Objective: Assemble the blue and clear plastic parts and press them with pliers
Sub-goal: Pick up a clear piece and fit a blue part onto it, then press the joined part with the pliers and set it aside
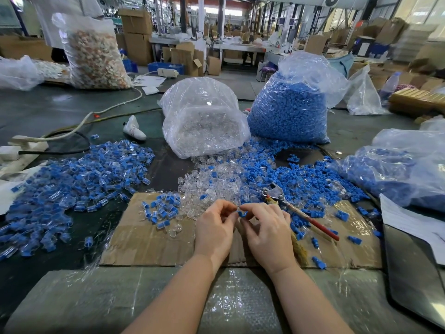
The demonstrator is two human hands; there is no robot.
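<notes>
Bubble wrap (168,300) lies nearest, then cardboard (149,244) on the tabletop (48,109). Above the cardboard the left hand (213,231) and right hand (267,233) meet; the right pinches a blue part (241,214), while what the left's curled fingertips pinch is too small to tell. Pliers (296,208) lie just right of the hands. Beyond are loose clear parts (212,186), loose blue parts (305,179), assembled pieces (72,189) at left, a clear-parts bag (204,121) and a blue-parts bag (289,112).

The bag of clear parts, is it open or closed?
Open: the bag of clear parts lies tipped, mouth toward the person, clear pieces spilling out.
</notes>
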